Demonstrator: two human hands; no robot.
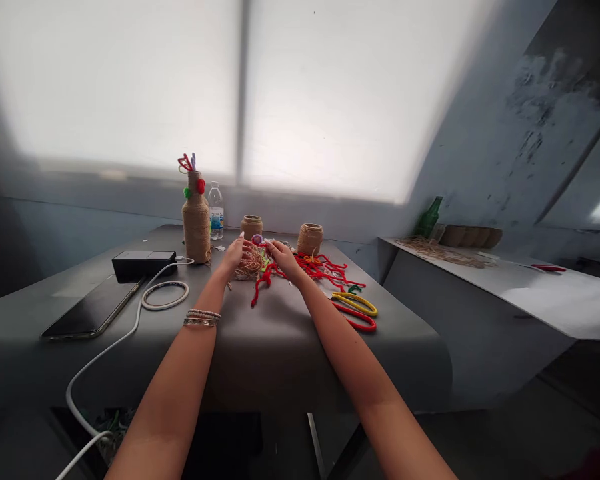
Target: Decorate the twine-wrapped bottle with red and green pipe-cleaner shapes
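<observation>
My left hand (233,255) and my right hand (283,257) are close together over the table, fingers pinched. Between them runs a red fuzzy strand (264,244), like yarn or pipe cleaner, with an end at each hand. A small purple roll (257,239) sits just behind it. Beneath my left hand lies a tangle of tan twine (249,265). More red strands (320,268) are heaped to the right of my right hand, with bits of green among them. Scissors (357,313) with yellow and red handles lie nearer me on the right.
Behind stand two twine-wrapped jars (251,225), a twine-wrapped bottle (197,227) with pom-poms, and a plastic water bottle (216,213). At left are a phone (95,310), a black box (144,265) and a white cable (138,320). A side table (535,287) holds a green bottle (429,217).
</observation>
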